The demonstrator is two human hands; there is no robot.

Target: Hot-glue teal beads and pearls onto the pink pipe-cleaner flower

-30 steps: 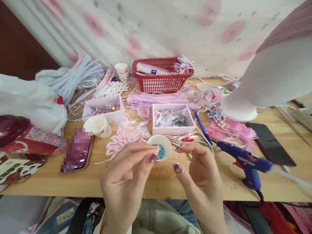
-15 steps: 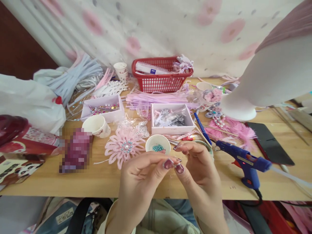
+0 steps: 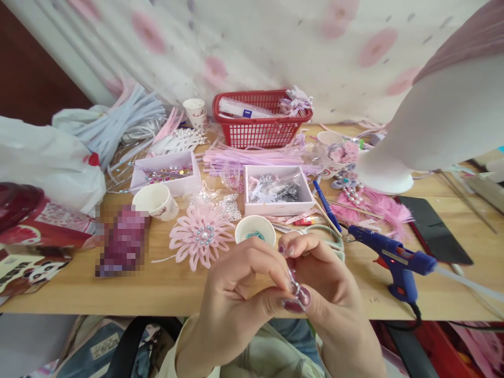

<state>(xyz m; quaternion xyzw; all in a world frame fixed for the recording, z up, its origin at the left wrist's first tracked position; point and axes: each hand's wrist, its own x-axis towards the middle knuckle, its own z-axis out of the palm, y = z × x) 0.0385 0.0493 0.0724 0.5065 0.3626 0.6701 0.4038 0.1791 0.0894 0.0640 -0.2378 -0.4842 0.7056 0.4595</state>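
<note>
My left hand (image 3: 240, 294) and my right hand (image 3: 334, 294) meet above the table's front edge, thumbs and fingertips pinched together. Whatever sits between them is too small to make out. Just beyond the fingers stands a paper cup (image 3: 255, 227) with teal beads at its bottom, partly covered by my left hand. Left of it lies a pink looped ribbon flower (image 3: 202, 236), its centre set with a white pearl and teal beads. Scissors (image 3: 328, 233) lie behind my right hand, their handles partly hidden.
A blue glue gun (image 3: 394, 254) with its cord stands to the right, near a black phone (image 3: 441, 231). White boxes (image 3: 279, 210) of trims, a red basket (image 3: 260, 131) and a white mannequin stand (image 3: 388, 173) fill the back. Another paper cup (image 3: 167, 205) stands left.
Both hands have come slightly lower and to the right, and the fingertips are pressed closer together. The left fingers now curl more. More of the scissors' handles shows.
</note>
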